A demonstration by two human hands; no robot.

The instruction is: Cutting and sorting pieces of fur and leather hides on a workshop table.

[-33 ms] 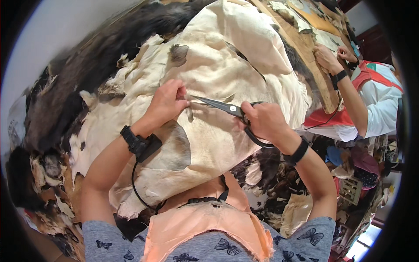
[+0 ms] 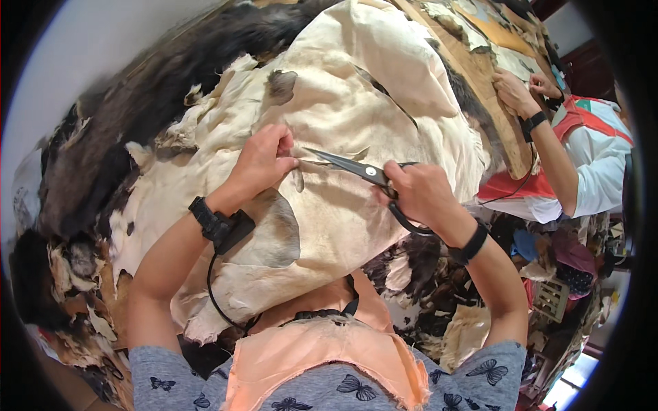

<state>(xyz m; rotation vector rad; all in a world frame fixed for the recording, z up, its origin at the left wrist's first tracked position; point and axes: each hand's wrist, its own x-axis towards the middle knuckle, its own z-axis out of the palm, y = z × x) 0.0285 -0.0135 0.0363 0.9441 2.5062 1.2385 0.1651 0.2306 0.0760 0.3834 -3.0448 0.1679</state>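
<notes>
A large cream-coloured hide [image 2: 349,219] with a few grey and dark hairy patches spreads in front of me. My left hand [image 2: 262,159] pinches a bit of this hide near its middle, thumb against the fingers. Black-handled scissors [image 2: 360,168] are gripped in my right hand [image 2: 426,196]. Their dark blades point left toward my left fingertips and lie over a narrow slit in the hide. Whether the blade tips touch the hide I cannot tell. Another dark slit [image 2: 387,96] opens farther up the hide.
Dark furry pelts [image 2: 103,157] are heaped along the left and far side. At the right a co-worker's hand [image 2: 515,92] rests by a wooden board [image 2: 473,75]. Fur and hide scraps [image 2: 466,335] lie below right, near a pale crate [image 2: 550,299]. A cable [image 2: 211,288] hangs from my left wrist.
My right hand has shifted slightly right and down with the scissors, drawing the blade tips a little away from my left fingers. My left hand stays in place.
</notes>
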